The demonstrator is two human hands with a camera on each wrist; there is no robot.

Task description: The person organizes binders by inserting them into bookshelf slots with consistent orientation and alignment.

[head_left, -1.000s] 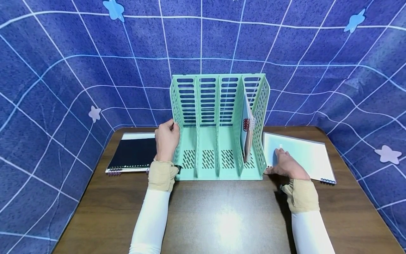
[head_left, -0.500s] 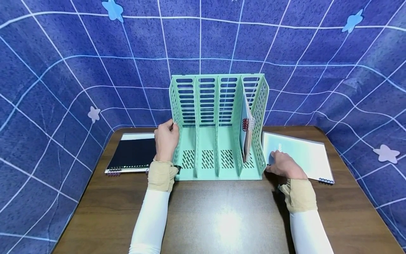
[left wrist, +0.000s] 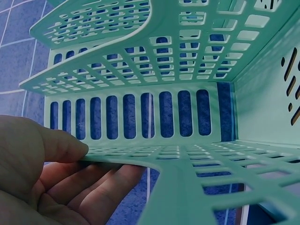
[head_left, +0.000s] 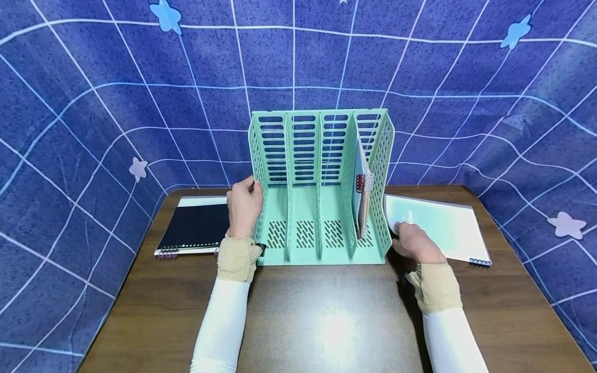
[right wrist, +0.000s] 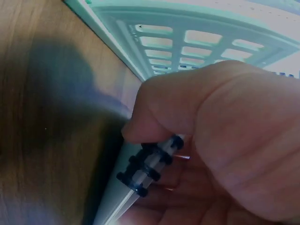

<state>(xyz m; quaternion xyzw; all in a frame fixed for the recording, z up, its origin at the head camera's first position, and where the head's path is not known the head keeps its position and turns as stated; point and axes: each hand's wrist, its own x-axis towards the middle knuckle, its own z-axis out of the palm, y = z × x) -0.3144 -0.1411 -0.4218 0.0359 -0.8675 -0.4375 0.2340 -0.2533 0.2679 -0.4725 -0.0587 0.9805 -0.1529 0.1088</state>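
Observation:
A mint-green file rack (head_left: 305, 202) with upright perforated dividers stands at the table's middle. My left hand (head_left: 244, 207) pinches the front edge of its left wall, the thumb (left wrist: 65, 145) inside and the fingers outside in the left wrist view. To the rack's right lies a spiral notebook (head_left: 450, 223) with a pale teal-and-white cover. My right hand (head_left: 416, 243) grips its near left corner, which is raised off the table. Black binding rings (right wrist: 150, 166) show between thumb and fingers in the right wrist view. Several ring-bound notebooks (head_left: 362, 197) lean in the rack's rightmost compartment.
A black-covered spiral notebook (head_left: 196, 225) lies on top of a white one left of the rack, partly hidden by my left hand. The brown table (head_left: 298, 311) extends in front. A blue cloth (head_left: 322, 57) with white lines hangs behind.
My right hand has curled its fingers round the notebook's near left corner, and that corner has come up a little. The left hand and the rack stay where they were.

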